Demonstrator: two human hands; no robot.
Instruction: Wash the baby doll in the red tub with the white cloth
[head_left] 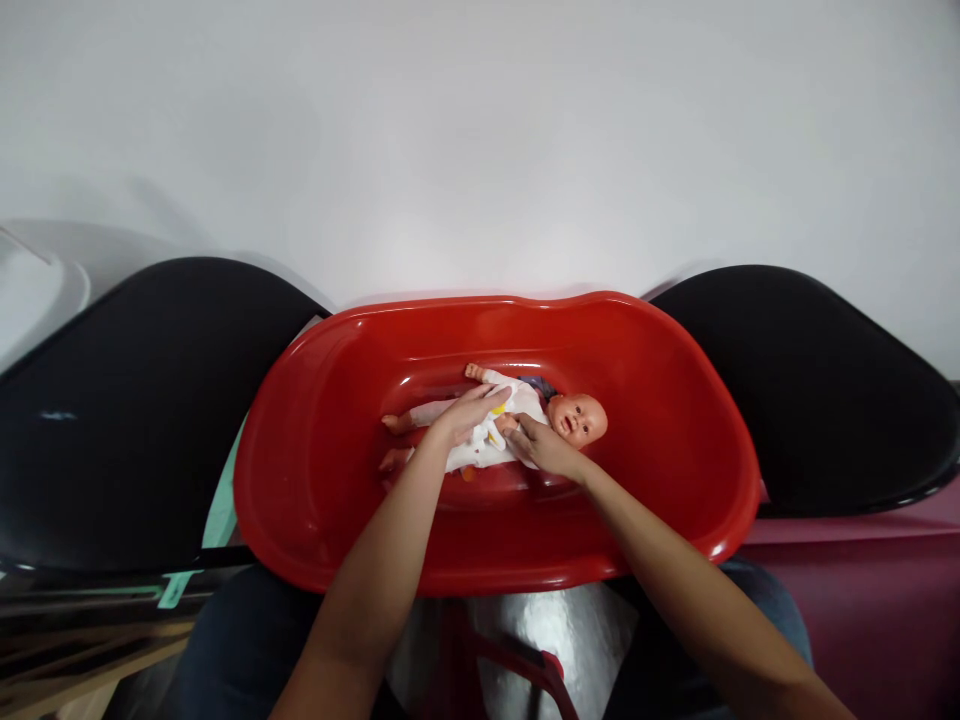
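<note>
A baby doll [574, 420] lies on its back in a red plastic baby bathtub [360, 540], head to the right and bare feet to the left. It wears a white garment [480, 459] with small yellow and orange marks. My left hand [469, 415] rests flat across the doll's front, fingers pointing right. My right hand [540, 445] sits just below the doll's head, its fingertips against the white cloth near the chest. A dark purplish cloth [538, 385] shows behind the doll's shoulder. The hands hide the doll's middle.
Two curved black panels [802, 390] flank the tub, left and right. Below it are a red stand [517, 650] and a shiny silver surface. My dark-trousered knees [240, 650] show at the bottom. A maroon surface [862, 590] lies at lower right, and a white wall fills the top.
</note>
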